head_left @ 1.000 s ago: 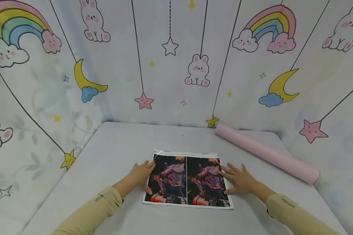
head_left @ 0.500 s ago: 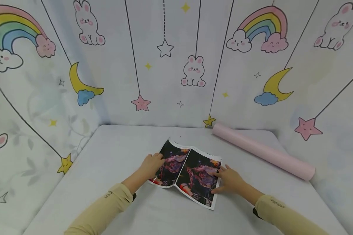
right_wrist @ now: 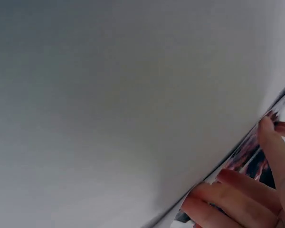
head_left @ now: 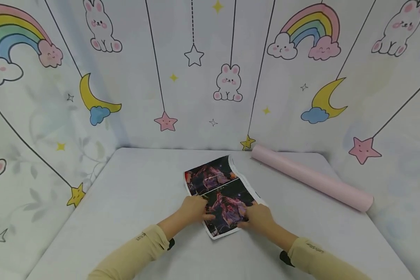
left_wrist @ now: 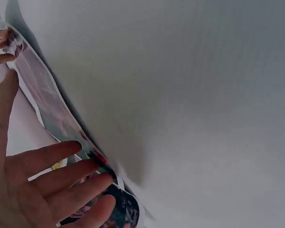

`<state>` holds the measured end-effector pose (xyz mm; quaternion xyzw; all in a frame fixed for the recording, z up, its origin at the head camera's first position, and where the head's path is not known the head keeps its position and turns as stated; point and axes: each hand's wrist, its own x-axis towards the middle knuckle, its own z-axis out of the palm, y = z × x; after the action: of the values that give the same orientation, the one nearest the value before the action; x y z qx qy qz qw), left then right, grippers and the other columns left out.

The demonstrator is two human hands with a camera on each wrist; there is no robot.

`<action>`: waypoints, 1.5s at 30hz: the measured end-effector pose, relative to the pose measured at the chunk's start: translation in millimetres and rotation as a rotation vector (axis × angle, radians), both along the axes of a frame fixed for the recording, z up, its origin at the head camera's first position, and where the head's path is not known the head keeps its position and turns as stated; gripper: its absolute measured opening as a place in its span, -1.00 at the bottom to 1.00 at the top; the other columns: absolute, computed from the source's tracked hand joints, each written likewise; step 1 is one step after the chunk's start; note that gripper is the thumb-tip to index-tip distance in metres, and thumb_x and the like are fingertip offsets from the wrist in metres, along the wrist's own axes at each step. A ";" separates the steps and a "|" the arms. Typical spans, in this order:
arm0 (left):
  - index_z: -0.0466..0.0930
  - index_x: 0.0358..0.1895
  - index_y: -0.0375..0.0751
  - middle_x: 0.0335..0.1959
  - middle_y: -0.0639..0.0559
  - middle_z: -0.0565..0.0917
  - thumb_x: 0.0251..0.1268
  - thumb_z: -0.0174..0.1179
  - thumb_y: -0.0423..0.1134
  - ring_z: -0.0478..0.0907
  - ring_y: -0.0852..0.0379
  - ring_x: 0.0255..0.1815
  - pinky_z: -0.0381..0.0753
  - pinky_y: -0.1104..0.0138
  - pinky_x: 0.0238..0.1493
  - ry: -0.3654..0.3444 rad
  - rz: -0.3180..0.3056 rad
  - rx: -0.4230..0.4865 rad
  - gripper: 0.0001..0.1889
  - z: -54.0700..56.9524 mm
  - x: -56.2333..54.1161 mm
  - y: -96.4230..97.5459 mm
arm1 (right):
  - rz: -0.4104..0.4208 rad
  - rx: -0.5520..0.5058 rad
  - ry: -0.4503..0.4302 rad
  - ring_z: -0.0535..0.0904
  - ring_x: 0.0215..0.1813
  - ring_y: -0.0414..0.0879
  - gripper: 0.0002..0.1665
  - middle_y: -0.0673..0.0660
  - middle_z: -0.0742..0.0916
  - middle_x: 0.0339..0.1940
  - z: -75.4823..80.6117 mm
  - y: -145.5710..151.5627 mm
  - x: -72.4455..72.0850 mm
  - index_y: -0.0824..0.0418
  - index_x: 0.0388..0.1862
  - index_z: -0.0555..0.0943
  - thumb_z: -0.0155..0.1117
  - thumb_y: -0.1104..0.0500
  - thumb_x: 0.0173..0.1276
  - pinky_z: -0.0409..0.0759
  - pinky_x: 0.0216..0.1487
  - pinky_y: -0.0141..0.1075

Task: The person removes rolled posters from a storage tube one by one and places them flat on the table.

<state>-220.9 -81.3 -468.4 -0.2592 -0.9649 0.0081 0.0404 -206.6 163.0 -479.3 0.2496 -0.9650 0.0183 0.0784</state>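
A sheet with two dark, colourful concert-like photos side by side, a printed photo sheet (head_left: pixel 227 196), lies slanted on the white table (head_left: pixel 154 175), its far white margin wavy. My left hand (head_left: pixel 195 209) touches its near left edge; in the left wrist view the fingers (left_wrist: pixel 71 175) stretch loosely over the print. On the near right side of the sheet rests my right hand (head_left: pixel 260 217), thumb apart from the other fingers. The right wrist view has its fingers (right_wrist: pixel 228 199) bent at the sheet's edge, and part of the sheet is hidden behind them.
A long pink roll (head_left: pixel 313 177) lies diagonally at the table's right rear. A white curtain-like backdrop (head_left: pixel 133 70) printed with rabbits, rainbows, moons and stars rises behind the table and at both sides.
The photo sheet has turned from lying straight to slanted, its left end swinging away to the back. Both hands have shifted with it and come closer together.
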 end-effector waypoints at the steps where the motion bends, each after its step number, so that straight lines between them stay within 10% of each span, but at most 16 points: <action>1: 0.62 -0.24 -0.21 -0.28 -0.05 0.64 -0.17 0.19 0.41 0.59 0.04 -0.28 0.54 0.16 -0.42 -0.053 0.022 -0.016 -0.30 -2.1 0.3 -0.1 | 0.009 0.007 0.018 0.20 -0.71 -0.26 -0.40 -0.16 0.34 -0.89 0.3 -2.9 0.5 0.00 -0.92 0.30 0.43 -0.29 -0.21 0.28 -0.71 -0.29; 5: 0.27 0.29 -0.29 0.26 -0.16 0.36 -0.44 0.23 0.51 0.36 -0.07 0.21 0.48 0.03 -0.11 -0.218 0.066 -0.078 0.18 -8.4 -2.3 -6.0 | 0.047 0.038 0.049 0.27 -0.73 -0.26 -0.47 -0.13 0.45 -0.87 1.8 -11.7 3.9 0.00 -0.87 0.37 0.46 -0.25 -0.21 0.32 -0.72 -0.30; 9: 0.09 0.38 -0.28 0.39 -0.10 0.15 -0.50 0.35 0.42 0.12 -0.06 0.37 0.33 -0.08 0.06 -0.303 0.081 -0.075 0.28 -8.0 -7.8 -14.1 | 0.127 0.013 0.007 0.34 -0.70 -0.26 -0.64 -0.11 0.53 -0.80 3.4 -14.7 5.9 0.01 -0.60 0.64 0.42 -0.23 -0.12 0.35 -0.69 -0.33; 14: 0.01 0.40 -0.29 0.44 -0.12 0.01 -0.47 0.45 0.27 -0.04 -0.09 0.42 0.17 -0.21 0.12 -0.429 0.083 -0.023 0.28 -4.3 -10.2 -15.9 | 0.235 -0.238 -0.301 0.19 -0.72 -0.36 -0.51 -0.15 0.44 -0.82 5.5 -5.3 -5.6 0.25 -0.06 0.64 0.34 -0.05 0.12 0.20 -0.70 -0.45; 19: -0.02 0.41 -0.27 0.45 -0.12 -0.04 -0.48 0.46 0.24 -0.10 -0.09 0.43 0.13 -0.20 0.15 -0.445 0.091 -0.032 0.29 -5.4 -8.7 -14.1 | 0.229 -0.353 -0.539 0.50 -0.44 -0.20 -0.31 0.00 0.63 -0.45 9.3 10.2 -39.1 0.42 0.21 0.38 0.26 0.01 0.23 0.47 -0.42 -0.32; 24: -0.01 0.42 -0.22 0.45 -0.06 -0.03 -0.50 0.46 0.25 -0.09 -0.05 0.43 0.09 -0.21 0.16 -0.440 0.052 -0.051 0.28 -5.5 -5.9 -14.4 | 0.204 -0.315 -0.539 0.53 -0.03 0.15 -0.17 0.31 0.59 -0.05 11.6 18.6 -69.6 0.47 0.27 0.26 0.27 -0.03 0.20 0.48 -0.07 -0.03; 34: -0.02 0.42 -0.20 0.46 -0.05 -0.04 -0.54 0.45 0.30 -0.08 -0.04 0.43 0.07 -0.21 0.17 -0.427 0.021 -0.089 0.31 -6.7 6.1 -13.3 | 0.059 -0.180 -0.405 0.35 0.15 0.30 -0.13 0.42 0.45 0.12 5.1 18.9 -115.0 0.42 0.22 0.36 0.32 -0.13 0.10 0.34 -0.01 0.21; 39: -0.01 0.42 -0.17 0.45 -0.02 -0.02 -0.57 0.44 0.31 -0.07 -0.02 0.43 0.08 -0.20 0.17 -0.417 0.020 -0.099 0.32 -7.0 10.2 -12.6 | -0.129 -0.144 -0.439 0.01 0.36 0.32 0.10 0.36 0.24 0.34 2.6 22.2 -127.6 0.27 0.34 0.26 0.40 -0.26 -0.08 0.05 0.04 0.42; 45: -0.01 0.43 -0.16 0.45 -0.02 -0.02 -0.57 0.45 0.29 -0.09 -0.02 0.44 0.08 -0.19 0.19 -0.423 0.036 -0.085 0.32 -8.2 12.3 -12.6 | -0.167 -0.089 -0.454 -0.21 0.43 0.28 0.26 0.30 0.17 0.40 6.6 22.2 -133.1 0.23 0.41 0.14 0.44 -0.32 -0.19 -0.17 0.10 0.43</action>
<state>-208.6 -93.8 -476.6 -0.2394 -0.9552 -0.0053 -0.1741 -339.7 185.2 -472.7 0.1547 -0.9734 0.1097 -0.1282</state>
